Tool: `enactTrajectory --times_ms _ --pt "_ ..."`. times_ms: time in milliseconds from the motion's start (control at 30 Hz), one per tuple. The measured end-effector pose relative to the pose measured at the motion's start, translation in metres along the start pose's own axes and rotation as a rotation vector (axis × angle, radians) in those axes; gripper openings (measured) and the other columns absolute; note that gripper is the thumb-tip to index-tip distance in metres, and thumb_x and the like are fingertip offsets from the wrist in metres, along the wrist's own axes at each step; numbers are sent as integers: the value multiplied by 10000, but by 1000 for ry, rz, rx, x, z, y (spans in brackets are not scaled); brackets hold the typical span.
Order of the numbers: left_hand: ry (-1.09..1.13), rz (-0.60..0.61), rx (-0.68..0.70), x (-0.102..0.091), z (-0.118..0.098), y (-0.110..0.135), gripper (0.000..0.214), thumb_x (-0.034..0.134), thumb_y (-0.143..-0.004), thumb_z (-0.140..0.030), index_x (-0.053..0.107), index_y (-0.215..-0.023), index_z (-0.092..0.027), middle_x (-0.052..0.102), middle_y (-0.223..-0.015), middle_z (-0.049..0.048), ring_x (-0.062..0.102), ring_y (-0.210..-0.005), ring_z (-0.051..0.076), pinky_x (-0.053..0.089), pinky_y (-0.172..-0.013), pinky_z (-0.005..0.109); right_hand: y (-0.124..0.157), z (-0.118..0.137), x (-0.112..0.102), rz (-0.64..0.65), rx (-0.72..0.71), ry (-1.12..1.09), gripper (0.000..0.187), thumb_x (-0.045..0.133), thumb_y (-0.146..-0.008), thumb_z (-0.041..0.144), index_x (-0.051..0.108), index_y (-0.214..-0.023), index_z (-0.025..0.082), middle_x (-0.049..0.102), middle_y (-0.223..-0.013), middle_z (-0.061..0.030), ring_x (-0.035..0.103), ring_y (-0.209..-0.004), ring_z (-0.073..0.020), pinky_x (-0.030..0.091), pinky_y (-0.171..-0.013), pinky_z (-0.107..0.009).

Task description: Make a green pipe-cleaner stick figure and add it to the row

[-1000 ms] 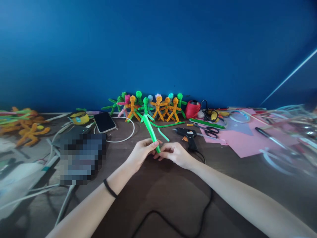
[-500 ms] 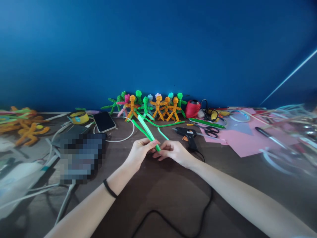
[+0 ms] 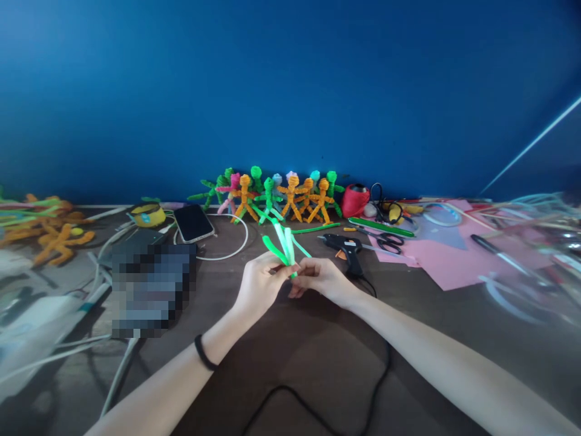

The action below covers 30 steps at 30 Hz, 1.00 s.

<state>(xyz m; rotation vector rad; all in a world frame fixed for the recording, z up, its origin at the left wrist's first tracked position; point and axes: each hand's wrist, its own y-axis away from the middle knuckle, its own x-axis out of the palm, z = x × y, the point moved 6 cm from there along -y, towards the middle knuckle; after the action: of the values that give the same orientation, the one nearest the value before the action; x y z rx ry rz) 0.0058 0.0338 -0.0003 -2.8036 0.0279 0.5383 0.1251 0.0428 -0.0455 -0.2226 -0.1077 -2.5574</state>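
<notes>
Several green pipe cleaners [image 3: 287,242], some bright and some pale, stick up in a small bundle between my hands. My left hand [image 3: 267,281] pinches the bundle low down, near its bottom end. Close against it, my right hand [image 3: 320,280] is closed with its fingertips at that same lower end; the exact grip is partly hidden. Just beyond the hands, a loose green pipe cleaner [image 3: 318,228] lies on the table. Behind it a row of pipe-cleaner figures [image 3: 293,197] in orange, green, pink and pale blue stands along the wall.
To the right lie a glue gun [image 3: 347,249] with a black cord, scissors [image 3: 389,243], pink paper [image 3: 442,263] and a marker [image 3: 502,254]. On the left are a phone [image 3: 193,223], white cables, a dark box [image 3: 138,245] and orange figures [image 3: 63,242].
The pipe cleaners in my hands have turned more upright, and their tops look shorter and more spread. My left hand has shifted slightly right, closer to my right hand.
</notes>
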Motion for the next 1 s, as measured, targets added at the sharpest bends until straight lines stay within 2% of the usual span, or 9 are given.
enactTrajectory --times_ms 167,333,567,733,900,1000 --pt "100 -5 -67 -2 0 -2 126 651 -682 -299 674 -633 -186 644 -604 2 576 -576 146 439 -565 244 -1 -1 -2 -18 -22 -53 230 734 -606 290 617 -722 130 685 -689 -29 658 -684 -146 541 -686 -301" --pt "100 -6 -75 -2 1 -3 115 655 -675 -285 671 -617 -188 668 -645 -2 597 -639 154 447 -602 240 -1 0 -3 -54 4 -33 216 755 -553 283 634 -653 136 687 -685 -22 663 -723 -165 526 -762 -332" --pt "301 -1 -222 3 15 -4 133 675 -648 -298 677 -634 -166 664 -621 6 600 -627 148 472 -610 244 0 -2 -4 -30 -16 7 258 740 -589 327 598 -658 123 693 -673 -45 660 -650 -150 530 -705 -314" --pt "303 -27 -266 3 19 -3 203 687 -634 -332 646 -565 -145 622 -552 4 559 -555 124 464 -564 237 1 -1 -2 7 -38 3 267 693 -663 347 547 -690 126 686 -665 -55 662 -646 -152 534 -687 -321" --pt "288 -9 -261 3 15 -2 215 675 -649 -332 643 -566 -136 613 -536 2 538 -519 108 451 -533 222 1 2 1 31 -52 -40 338 693 -680 308 462 -877 159 690 -681 -34 669 -658 -162 539 -646 -330" --pt "273 9 -240 3 10 -3 198 666 -656 -325 658 -593 -138 622 -549 2 535 -515 105 444 -523 216 1 3 3 72 -47 28 334 662 -711 303 513 -956 132 695 -737 -63 667 -711 -158 535 -670 -307"
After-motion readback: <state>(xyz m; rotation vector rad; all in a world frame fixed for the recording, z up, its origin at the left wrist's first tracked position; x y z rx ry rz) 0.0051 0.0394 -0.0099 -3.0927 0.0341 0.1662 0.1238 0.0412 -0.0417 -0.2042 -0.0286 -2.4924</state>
